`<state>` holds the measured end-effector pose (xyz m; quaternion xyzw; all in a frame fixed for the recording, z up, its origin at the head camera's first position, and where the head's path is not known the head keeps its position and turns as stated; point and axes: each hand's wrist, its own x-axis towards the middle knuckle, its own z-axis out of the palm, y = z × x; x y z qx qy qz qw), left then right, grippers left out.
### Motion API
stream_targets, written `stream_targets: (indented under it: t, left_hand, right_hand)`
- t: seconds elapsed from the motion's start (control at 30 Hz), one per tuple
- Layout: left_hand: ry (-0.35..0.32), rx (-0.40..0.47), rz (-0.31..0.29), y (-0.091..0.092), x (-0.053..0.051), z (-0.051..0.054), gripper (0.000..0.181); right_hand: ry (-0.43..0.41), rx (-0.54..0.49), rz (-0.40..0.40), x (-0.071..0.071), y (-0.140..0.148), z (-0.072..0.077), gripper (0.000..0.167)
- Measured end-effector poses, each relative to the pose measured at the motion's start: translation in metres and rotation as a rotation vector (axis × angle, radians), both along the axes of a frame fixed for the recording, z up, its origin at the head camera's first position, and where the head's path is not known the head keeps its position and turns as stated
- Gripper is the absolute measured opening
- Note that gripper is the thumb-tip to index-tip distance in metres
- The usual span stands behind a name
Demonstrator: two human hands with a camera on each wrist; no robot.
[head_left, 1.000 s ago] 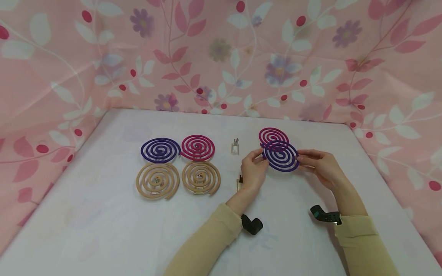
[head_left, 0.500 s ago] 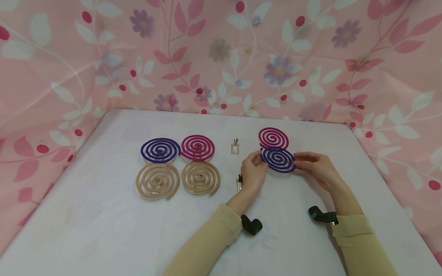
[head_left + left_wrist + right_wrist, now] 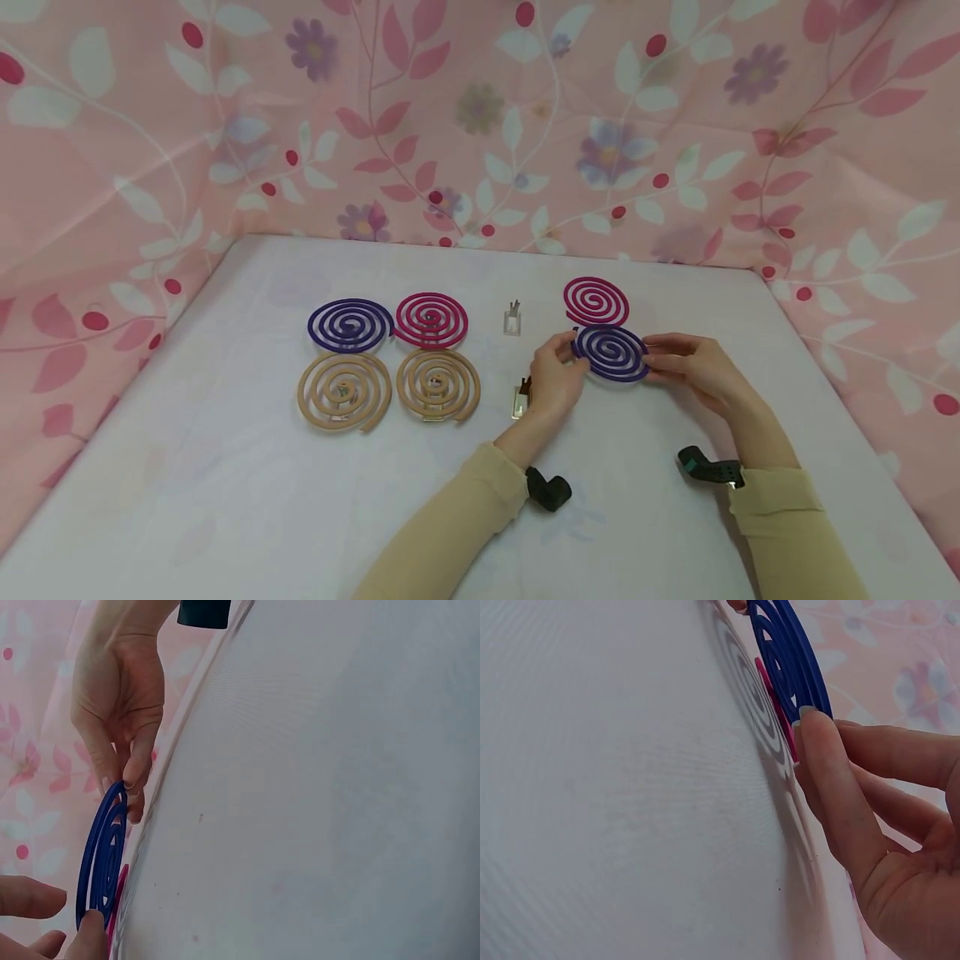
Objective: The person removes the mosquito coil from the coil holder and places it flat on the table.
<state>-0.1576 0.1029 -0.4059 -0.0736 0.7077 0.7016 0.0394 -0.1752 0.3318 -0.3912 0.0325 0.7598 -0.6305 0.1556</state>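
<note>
Both hands hold a dark purple mosquito coil (image 3: pixel 612 351) between them, bluish in the wrist views. My left hand (image 3: pixel 558 375) pinches its left edge; my right hand (image 3: pixel 701 371) pinches the right edge with thumb and fingers. In the right wrist view the coil (image 3: pixel 806 660) is clear of the white table, with a spiral shadow beside it. Just behind it in the head view lies a pink mosquito coil (image 3: pixel 595 302), mostly hidden in the wrist views. By the left wrist is a small gold metal stand (image 3: pixel 517 403), partly covered by the hand.
Left of the hands, another purple coil (image 3: pixel 350 326) and a pink coil (image 3: pixel 431 320) sit behind two tan coils (image 3: pixel 302 390). Metal stands show under the tan ones. A silver stand (image 3: pixel 512 321) with upright prongs is at mid-table. Floral cloth (image 3: pixel 480 125) hangs behind.
The held purple coil has come slightly toward the front edge and lower. Earlier it overlapped the right-hand pink coil in view; now that coil shows whole. Both hands keep their hold.
</note>
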Motion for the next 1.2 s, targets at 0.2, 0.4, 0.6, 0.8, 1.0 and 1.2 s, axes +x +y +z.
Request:
stream_targets:
  t: [0.2, 0.4, 0.6, 0.8, 1.0, 1.2]
  left_hand:
    - [-0.009, -0.042, -0.017, 0.002, 0.002, 0.002, 0.046]
    - [-0.017, -0.093, -0.021, 0.001, 0.003, 0.004, 0.044]
    - [-0.025, -0.091, -0.031, 0.001, 0.003, 0.004, 0.046]
    - [-0.028, -0.08, -0.048, 0.002, 0.002, 0.004, 0.048]
    - [-0.02, -0.064, -0.047, 0.002, 0.003, 0.003, 0.048]
    - [-0.015, -0.075, -0.043, 0.001, 0.004, 0.006, 0.049]
  right_hand:
    - [-0.009, 0.08, 0.048, 0.001, 0.004, 0.004, 0.06]
    - [-0.02, 0.072, 0.048, 0.002, 0.006, 0.005, 0.06]
    - [-0.005, 0.05, 0.031, 0.001, 0.003, 0.003, 0.058]
    - [0.005, -0.009, -0.023, -0.001, 0.0, -0.003, 0.058]
    - [0.018, -0.039, -0.074, 0.0, -0.002, -0.005, 0.057]
    - [0.028, -0.022, -0.137, 0.001, -0.006, -0.003, 0.058]
